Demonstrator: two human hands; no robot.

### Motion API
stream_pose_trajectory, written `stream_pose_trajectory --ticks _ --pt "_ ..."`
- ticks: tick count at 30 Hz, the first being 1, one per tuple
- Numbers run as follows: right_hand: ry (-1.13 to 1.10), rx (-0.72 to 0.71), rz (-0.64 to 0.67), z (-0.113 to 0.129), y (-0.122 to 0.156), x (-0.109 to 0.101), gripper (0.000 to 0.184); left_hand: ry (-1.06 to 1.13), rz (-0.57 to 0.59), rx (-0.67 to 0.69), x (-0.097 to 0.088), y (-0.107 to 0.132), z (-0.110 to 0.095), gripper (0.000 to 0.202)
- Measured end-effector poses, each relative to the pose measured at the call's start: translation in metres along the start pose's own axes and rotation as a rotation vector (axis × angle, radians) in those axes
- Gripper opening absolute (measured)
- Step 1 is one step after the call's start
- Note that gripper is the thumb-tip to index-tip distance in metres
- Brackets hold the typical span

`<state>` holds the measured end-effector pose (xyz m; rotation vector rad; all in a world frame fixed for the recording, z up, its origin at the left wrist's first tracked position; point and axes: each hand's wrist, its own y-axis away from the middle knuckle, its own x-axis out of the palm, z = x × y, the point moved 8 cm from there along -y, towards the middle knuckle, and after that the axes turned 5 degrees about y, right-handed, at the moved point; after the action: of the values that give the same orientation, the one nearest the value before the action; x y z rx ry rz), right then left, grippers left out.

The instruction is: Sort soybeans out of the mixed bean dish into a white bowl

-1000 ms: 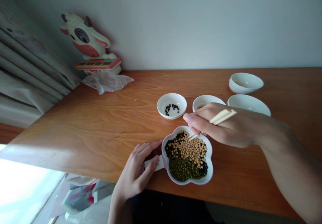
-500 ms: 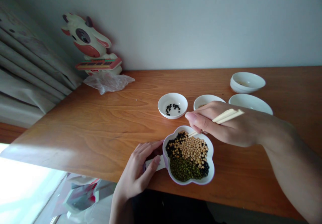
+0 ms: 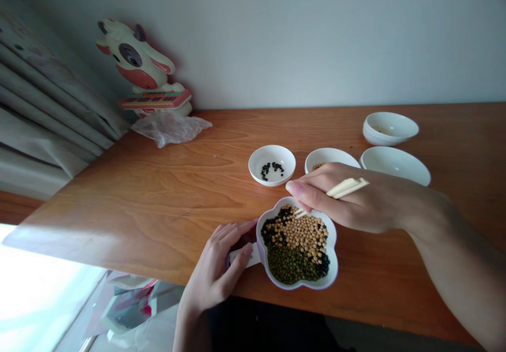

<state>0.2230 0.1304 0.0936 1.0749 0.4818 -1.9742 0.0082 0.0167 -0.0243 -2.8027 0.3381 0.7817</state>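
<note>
My right hand (image 3: 340,199) holds a pair of pale chopsticks (image 3: 347,187), and their tips reach just inside the rim of a flower-shaped white dish (image 3: 334,265) with a lilac edge. Whether the tips hold a bean is too small to tell. The dish holds soybeans (image 3: 300,236), green mung beans (image 3: 288,265) and black beans (image 3: 272,225). My left hand (image 3: 217,265) grips the dish's white handle (image 3: 243,254). Beyond the dish stand a small white bowl (image 3: 256,165) with a few black beans and a white bowl (image 3: 328,154) holding pale beans, partly hidden by my right hand.
On the wooden table (image 3: 158,194), a white bowl (image 3: 395,165) and stacked white bowls (image 3: 389,128) stand at the back right. A cow figurine (image 3: 138,62) and a crumpled plastic bag (image 3: 169,129) stand at the far left corner, beside a grey curtain (image 3: 39,88).
My right hand has shifted slightly left and down, and the chopsticks sit deeper in its grip with their tips still at the dish's rim. My left hand and the dish are unchanged.
</note>
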Motion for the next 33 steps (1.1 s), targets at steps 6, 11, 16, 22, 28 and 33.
stream_pose_trajectory --ticks 6,11,16,22,28,33 --pt "-0.02 0.047 0.069 -0.001 -0.002 0.006 0.069 -0.001 -0.006 0.005 0.0 -0.001 -0.001 0.048" --pt "-0.024 0.026 0.091 0.004 -0.003 0.006 0.067 -0.004 -0.008 -0.009 0.0 0.0 -0.001 0.048" --pt "-0.054 0.005 0.057 0.004 -0.005 0.006 0.071 -0.006 -0.008 -0.006 -0.001 0.0 -0.002 0.048" --pt "-0.045 0.022 -0.006 -0.002 0.002 -0.007 0.067 -0.004 0.002 -0.006 0.0 -0.001 -0.001 0.048" --pt "0.016 0.086 -0.191 -0.012 0.028 -0.055 0.074 -0.006 -0.006 0.0 0.0 -0.001 -0.002 0.048" --pt "0.167 0.223 -0.397 -0.037 0.049 -0.096 0.076 -0.014 -0.021 0.007 -0.002 -0.001 -0.004 0.048"
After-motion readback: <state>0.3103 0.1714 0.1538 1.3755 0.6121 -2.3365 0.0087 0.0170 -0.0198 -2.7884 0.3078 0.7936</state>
